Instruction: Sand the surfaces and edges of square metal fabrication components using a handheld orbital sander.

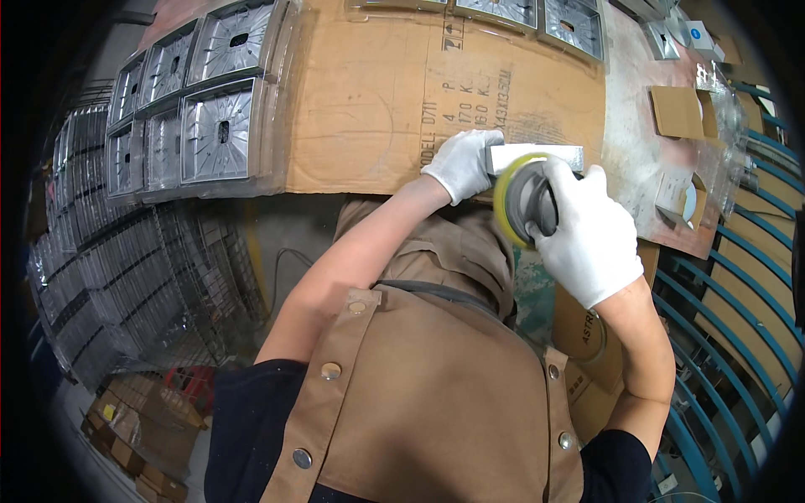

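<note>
In a white glove, my left hand [464, 165] grips the left end of a silvery metal casting [545, 156], which stands on edge near the front of the cardboard-covered table. My right hand [589, 235], gloved too, is wrapped round the grey body of a round orbital sander [530, 201] with a yellow-green rim. The sander's pad faces the near side of the casting and overlaps it in this view; whether they touch I cannot tell. Most of the casting's lower part is hidden behind the sander.
Clear plastic trays of square metal castings [220, 130] stand on the left, with another tray of castings [572, 27] at the back. Small open cardboard boxes [677, 112] sit at right. Flat cardboard [352, 92] covers the middle. A blue rack [755, 310] stands beyond my right arm.
</note>
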Available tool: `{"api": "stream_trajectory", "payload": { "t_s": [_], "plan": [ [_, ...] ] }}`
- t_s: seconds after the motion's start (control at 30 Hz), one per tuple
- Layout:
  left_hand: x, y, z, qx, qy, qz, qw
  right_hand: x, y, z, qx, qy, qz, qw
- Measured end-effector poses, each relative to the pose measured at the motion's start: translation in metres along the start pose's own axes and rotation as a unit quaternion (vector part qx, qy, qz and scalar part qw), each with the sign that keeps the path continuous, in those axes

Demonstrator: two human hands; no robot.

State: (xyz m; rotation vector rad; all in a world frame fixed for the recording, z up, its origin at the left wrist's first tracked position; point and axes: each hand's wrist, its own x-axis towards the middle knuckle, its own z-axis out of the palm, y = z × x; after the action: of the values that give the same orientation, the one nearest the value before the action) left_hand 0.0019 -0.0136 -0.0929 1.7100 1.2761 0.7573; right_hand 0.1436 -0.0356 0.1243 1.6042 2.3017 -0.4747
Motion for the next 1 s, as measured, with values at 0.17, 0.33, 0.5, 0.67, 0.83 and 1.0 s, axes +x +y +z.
{"api": "stream_trajectory", "payload": {
  "t_s": [0.17,0.33,0.5,0.67,0.83,1.0],
  "plan": [
    [0.002,0.003,-0.003,0.006,-0.008,0.005,1.0,0.001,0.001,0.002,0.005,0.014,0.007,1.0],
    [0.001,0.002,-0.004,0.006,-0.014,-0.004,1.0,-0.002,0.002,0.001,0.003,0.0,0.0,1.0],
    [0.002,0.002,-0.003,0.012,-0.005,0.009,1.0,-0.001,0.003,0.0,0.009,0.006,0.023,1.0],
    [0.001,-0.002,0.0,0.006,-0.009,0.007,1.0,0.003,0.005,-0.003,0.011,0.001,0.019,1.0],
    [0.002,0.004,-0.004,0.0,-0.007,0.004,1.0,0.012,0.009,-0.003,0.004,0.019,0.019,1.0],
    [0.001,0.0,-0.002,-0.022,-0.013,0.005,1.0,0.011,0.012,-0.005,0.015,0.046,-0.013,0.999]
  ]
}}
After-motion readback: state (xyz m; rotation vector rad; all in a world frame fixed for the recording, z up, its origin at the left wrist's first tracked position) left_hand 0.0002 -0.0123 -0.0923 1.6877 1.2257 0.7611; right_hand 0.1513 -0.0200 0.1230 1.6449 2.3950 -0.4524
